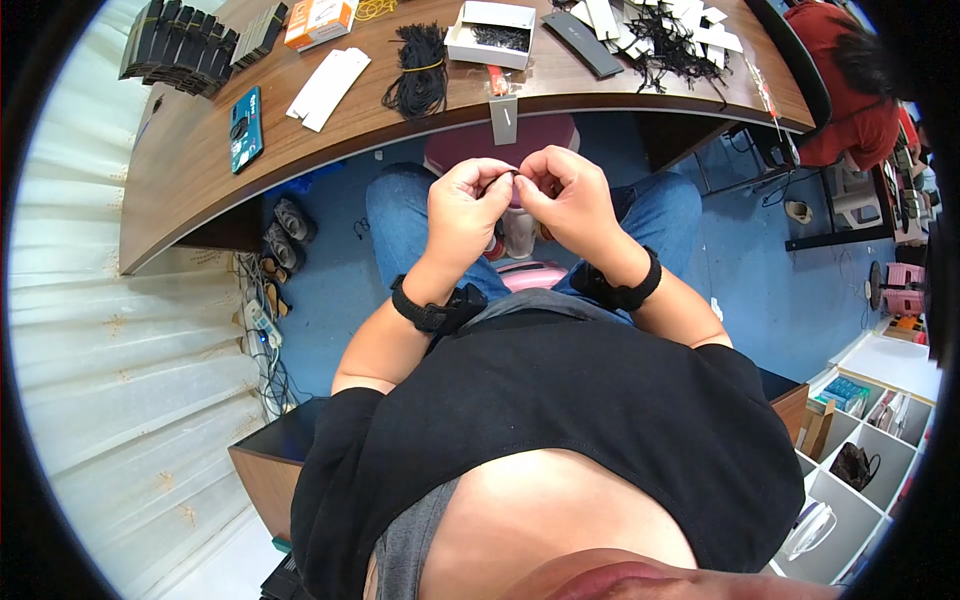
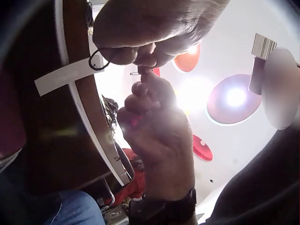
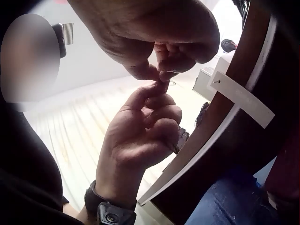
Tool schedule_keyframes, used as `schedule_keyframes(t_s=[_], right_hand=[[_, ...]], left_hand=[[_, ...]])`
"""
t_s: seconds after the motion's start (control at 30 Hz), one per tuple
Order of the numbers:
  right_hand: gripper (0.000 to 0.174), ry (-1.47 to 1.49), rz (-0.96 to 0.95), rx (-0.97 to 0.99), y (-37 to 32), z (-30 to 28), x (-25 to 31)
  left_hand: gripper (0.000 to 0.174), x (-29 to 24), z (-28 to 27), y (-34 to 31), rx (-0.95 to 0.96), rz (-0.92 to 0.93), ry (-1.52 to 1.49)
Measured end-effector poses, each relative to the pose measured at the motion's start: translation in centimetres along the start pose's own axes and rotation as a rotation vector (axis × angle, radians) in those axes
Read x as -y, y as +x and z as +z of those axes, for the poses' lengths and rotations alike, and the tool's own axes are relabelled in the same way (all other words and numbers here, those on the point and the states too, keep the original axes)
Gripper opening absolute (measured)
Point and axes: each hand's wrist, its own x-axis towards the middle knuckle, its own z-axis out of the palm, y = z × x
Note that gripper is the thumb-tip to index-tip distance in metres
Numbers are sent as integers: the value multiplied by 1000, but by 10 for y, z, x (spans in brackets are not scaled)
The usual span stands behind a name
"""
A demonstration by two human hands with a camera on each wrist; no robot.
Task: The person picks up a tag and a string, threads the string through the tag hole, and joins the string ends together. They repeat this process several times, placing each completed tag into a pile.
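Both hands meet fingertip to fingertip over the lap in the head view. My left hand [image 1: 466, 208] pinches a thin black cord [image 2: 92, 61], whose loop sticks out past the fingers in the left wrist view. From the other side my right hand [image 1: 574, 205] pinches the same dark bit between thumb and forefinger. A small, thin pin-like piece [image 2: 135, 73] pokes out between the fingertips; most of what they hold is hidden. Just beyond the hands, a light grey hang tag [image 1: 504, 120] juts over the desk's near edge.
On the wooden desk [image 1: 190, 190] are a bundle of black cords [image 1: 418, 75], a white box [image 1: 490, 50] of small black pieces, white tags [image 1: 328, 88], a phone [image 1: 246, 130] and a heap of strung tags [image 1: 670, 40]. A pink stool [image 1: 450, 150] stands under the desk. Another person [image 1: 850, 90] sits at right.
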Motion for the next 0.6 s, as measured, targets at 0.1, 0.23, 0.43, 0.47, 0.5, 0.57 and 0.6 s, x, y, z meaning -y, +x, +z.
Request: schedule_keyframes(t_s=[0.1,0.23,0.43,0.47,0.5,0.57,0.6], right_hand=[[8,-69,-124,54,3,-5,-5],[12,642,479,200,5,-10,-10],[12,998,724,335,10,-16,-18],[11,1011,737,362,10,-17,-20],[11,1024,749,390,11,-17,-21],[11,1062,777,461,12,-19,-24],[11,1088,791,505,13,-20,-25]], left_hand=[[9,6,-6,2,13,92,175],[7,-6,-6,1,70,108,206],[9,-2,-8,0,93,48,72],[9,-2,-8,0,101,46,61],[9,-2,-8,0,108,44,50],[10,-2,-8,-1,122,24,29],[10,-3,-9,-2,129,6,19]])
